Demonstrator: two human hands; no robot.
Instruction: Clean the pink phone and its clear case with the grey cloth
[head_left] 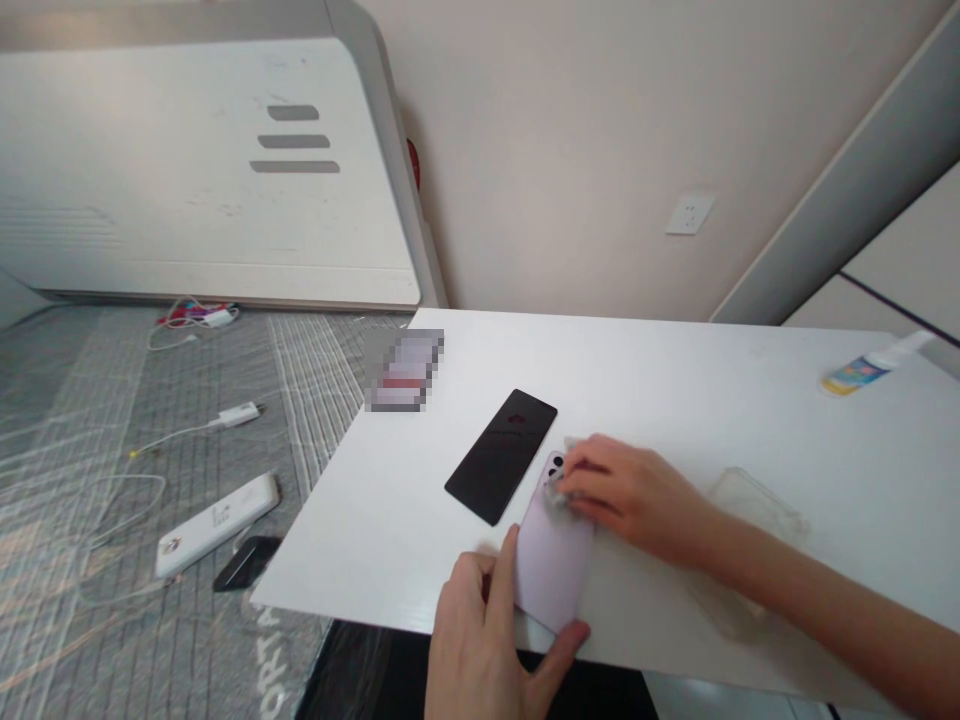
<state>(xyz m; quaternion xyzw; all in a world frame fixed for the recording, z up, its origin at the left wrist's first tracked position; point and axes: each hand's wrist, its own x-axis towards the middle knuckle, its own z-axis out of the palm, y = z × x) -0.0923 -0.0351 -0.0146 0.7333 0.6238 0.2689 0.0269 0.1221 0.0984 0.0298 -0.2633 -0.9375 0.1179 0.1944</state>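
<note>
A pale lilac phone (551,555) lies back up near the front edge of the white table (675,400). My left hand (491,640) grips its near end between thumb and fingers. My right hand (637,495) presses a small white cloth (559,490) against the phone's camera end, fingers closed on the cloth. A black phone (501,455) lies flat just beyond, to the left. A clear phone case (757,505) rests on the table behind my right wrist.
A small spray bottle (870,365) lies at the table's far right. On the grey mattress to the left are a white power bank (217,522), a dark phone (246,563), cables and a white adapter (236,414). A white headboard (202,170) stands behind.
</note>
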